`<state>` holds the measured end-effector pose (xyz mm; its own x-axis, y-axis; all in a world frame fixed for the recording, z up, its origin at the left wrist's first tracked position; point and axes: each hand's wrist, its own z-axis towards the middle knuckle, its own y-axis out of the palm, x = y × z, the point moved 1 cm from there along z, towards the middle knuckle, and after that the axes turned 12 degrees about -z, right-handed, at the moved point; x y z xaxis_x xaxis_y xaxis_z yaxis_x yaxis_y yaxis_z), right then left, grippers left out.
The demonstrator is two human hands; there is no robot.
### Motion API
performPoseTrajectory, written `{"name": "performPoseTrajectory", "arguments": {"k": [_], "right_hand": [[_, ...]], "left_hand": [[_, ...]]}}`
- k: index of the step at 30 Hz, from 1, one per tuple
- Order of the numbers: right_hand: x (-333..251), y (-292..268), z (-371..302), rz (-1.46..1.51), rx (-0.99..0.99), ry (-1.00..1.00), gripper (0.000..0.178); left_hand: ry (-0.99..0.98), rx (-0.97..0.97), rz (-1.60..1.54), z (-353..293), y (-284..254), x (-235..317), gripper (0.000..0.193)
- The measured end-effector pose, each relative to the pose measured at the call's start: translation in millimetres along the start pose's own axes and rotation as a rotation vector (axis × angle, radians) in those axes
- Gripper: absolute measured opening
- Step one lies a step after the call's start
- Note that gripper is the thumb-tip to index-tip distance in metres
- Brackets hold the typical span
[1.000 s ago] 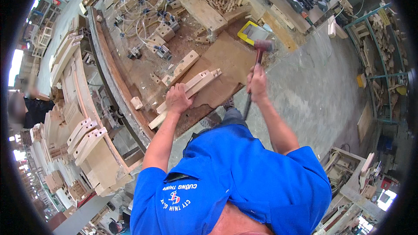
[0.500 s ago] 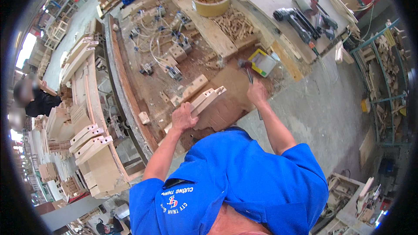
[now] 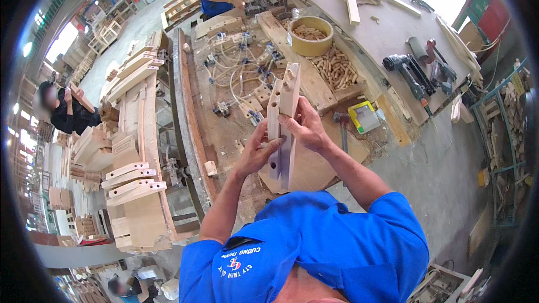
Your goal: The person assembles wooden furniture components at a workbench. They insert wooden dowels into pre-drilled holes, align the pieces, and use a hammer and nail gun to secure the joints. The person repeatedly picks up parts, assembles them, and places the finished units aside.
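Two pale wooden rails with drilled holes are held side by side above the bench, their far ends raised. My left hand (image 3: 259,150) is closed around the left rail (image 3: 274,113), thumb across its face. On the other side, my right hand (image 3: 309,127) grips the right rail (image 3: 289,87), which has dowel-like bits near its far end. A hammer (image 3: 343,130) lies on the bench just right of my right hand, beside a yellow-framed clear box (image 3: 365,116). Under the rails is a brown board (image 3: 314,165).
Clamps with tangled hoses (image 3: 241,70) cover the bench's left part. A yellow tub (image 3: 310,45) of dowels stands beyond, near a loose dowel pile (image 3: 337,70). Nail guns (image 3: 410,73) rest on the right-hand table. Stacked rails (image 3: 132,182) are at left. Co-workers stand far ahead and at left.
The hammer has left my right hand and lies on the bench. My right hand has moved to the rails, which both hands now hold raised and turned lengthwise away from me.
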<state>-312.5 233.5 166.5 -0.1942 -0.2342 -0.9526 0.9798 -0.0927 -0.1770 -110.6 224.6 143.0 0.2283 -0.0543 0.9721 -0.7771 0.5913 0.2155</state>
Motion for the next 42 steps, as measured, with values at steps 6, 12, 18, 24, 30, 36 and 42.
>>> {"name": "performPoseTrajectory", "arguments": {"k": [6, 12, 18, 24, 30, 36, 42], "right_hand": [[-54.4, -26.7, 24.3, -0.348, -0.005, -0.304, 0.065], [-133.2, -34.6, 31.2, -0.676, -0.137, -0.469, 0.072], [-155.0, -21.4, 31.0, -0.802, -0.246, -0.491, 0.062], [-165.2, -23.4, 25.4, -0.925, -0.302, -0.454, 0.065], [-168.2, -23.1, 11.5, -1.013, -0.216, -0.443, 0.065], [-141.4, -19.0, 11.4, -0.971, -0.159, -0.440, 0.065], [-116.4, -13.1, 10.1, -0.884, -0.069, -0.388, 0.066]], "left_hand": [[-0.145, 0.140, -0.149, -1.4, -37.2, 37.4, 0.068], [0.147, 0.245, 0.302, -21.6, -53.1, 102.5, 0.072], [0.265, 0.238, 0.591, -39.8, -39.3, 143.6, 0.070], [0.259, 0.294, 0.716, -57.4, -29.4, 159.4, 0.069], [0.321, 0.309, 1.018, -57.1, -16.3, 173.7, 0.067], [0.206, 0.199, 1.264, -49.6, -18.8, 190.9, 0.080], [0.163, 0.112, 1.360, -33.9, -6.4, 205.9, 0.074]]}}
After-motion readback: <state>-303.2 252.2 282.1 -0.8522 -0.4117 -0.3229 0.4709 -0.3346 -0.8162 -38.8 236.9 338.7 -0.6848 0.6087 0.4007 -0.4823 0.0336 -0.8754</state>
